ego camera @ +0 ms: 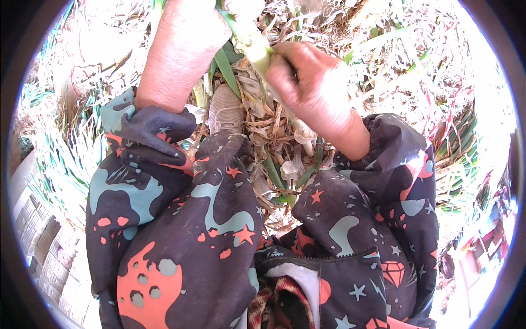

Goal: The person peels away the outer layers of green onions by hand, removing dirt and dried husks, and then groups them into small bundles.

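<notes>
A thick pale-green stalk (252, 47), of a leek or big scallion kind, slants down from the top edge between my two hands. My right hand (308, 76) has its fingers curled in and pinches the side of this stalk. At the top my left hand (199, 22) lies to the left of the stalk. The picture's edge cuts off its fingers, so its grip is hidden. Long green leaves (227, 68) hang below my left hand. Strong glare washes out the stalk's upper end.
Dry peeled husks (267, 119) and leaf scraps litter the ground between my legs. My shoe (226, 109) rests among them. Bunches of green stalks (74, 164) lie at the left, and more bunches (458, 140) at the right, with red ties nearby. Printed sheets (45, 246) show lower left.
</notes>
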A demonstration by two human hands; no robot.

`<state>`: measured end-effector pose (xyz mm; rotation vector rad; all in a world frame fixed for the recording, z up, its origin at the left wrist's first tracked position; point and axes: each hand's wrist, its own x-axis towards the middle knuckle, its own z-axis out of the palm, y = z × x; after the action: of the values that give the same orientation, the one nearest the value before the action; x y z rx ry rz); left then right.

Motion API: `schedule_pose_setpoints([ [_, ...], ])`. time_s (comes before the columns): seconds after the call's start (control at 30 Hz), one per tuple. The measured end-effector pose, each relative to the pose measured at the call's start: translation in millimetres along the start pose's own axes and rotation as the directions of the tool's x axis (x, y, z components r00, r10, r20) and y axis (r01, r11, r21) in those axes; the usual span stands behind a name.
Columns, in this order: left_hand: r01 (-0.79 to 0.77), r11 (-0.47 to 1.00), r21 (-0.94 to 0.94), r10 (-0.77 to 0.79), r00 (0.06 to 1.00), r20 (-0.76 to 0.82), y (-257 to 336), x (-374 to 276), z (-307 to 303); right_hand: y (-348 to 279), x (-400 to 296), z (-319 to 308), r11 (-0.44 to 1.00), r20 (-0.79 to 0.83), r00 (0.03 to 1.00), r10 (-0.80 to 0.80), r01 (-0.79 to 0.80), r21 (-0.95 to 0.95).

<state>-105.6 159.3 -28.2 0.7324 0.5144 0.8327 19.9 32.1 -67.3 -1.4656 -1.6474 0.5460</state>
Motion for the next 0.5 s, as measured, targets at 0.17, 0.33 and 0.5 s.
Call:
schedule_pose_setpoints([
  [0.17,0.108,0.987,-0.116,-0.076,0.964,0.254,-3.6,3.8,1.1,15.3,-6.1,-1.2,0.835,0.329,0.860,0.390,-0.481,0.267],
  [0.33,0.076,0.995,0.067,-0.081,0.995,0.066,-17.5,-12.7,15.6,31.7,-14.0,6.0,0.900,0.271,0.893,0.360,-0.409,0.150],
  [0.5,0.159,0.987,0.015,-0.157,0.982,-0.110,-25.6,-25.8,-5.2,111.0,-100.0,-9.6,0.872,0.204,0.879,0.430,-0.346,-0.347],
])
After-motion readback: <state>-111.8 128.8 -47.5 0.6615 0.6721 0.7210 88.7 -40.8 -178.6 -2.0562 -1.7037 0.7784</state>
